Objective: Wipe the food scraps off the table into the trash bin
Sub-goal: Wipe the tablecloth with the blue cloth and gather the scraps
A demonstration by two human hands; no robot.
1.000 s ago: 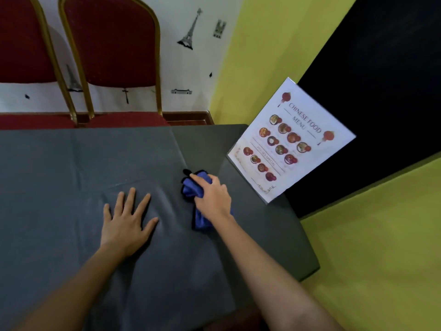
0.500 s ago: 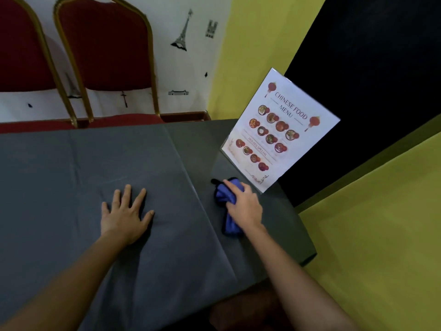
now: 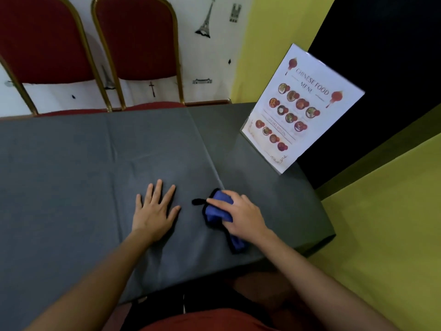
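Note:
A grey tablecloth covers the table [image 3: 83,168]. My right hand [image 3: 241,216] presses a crumpled blue cloth with a black edge [image 3: 214,209] onto the tabletop near the table's right end, gripping it. My left hand [image 3: 155,211] lies flat, fingers spread, on the tablecloth just left of the blue cloth. I see no food scraps on the grey surface and no trash bin in view.
A standing menu card [image 3: 300,108] sits at the table's far right corner. Two red chairs with gold frames [image 3: 138,44] stand behind the far edge. The table's right edge [image 3: 319,211] drops beside a yellow-green wall.
My right hand first slid the blue cloth right toward the menu card, then back left and nearer to me. My left hand stayed flat on the tablecloth.

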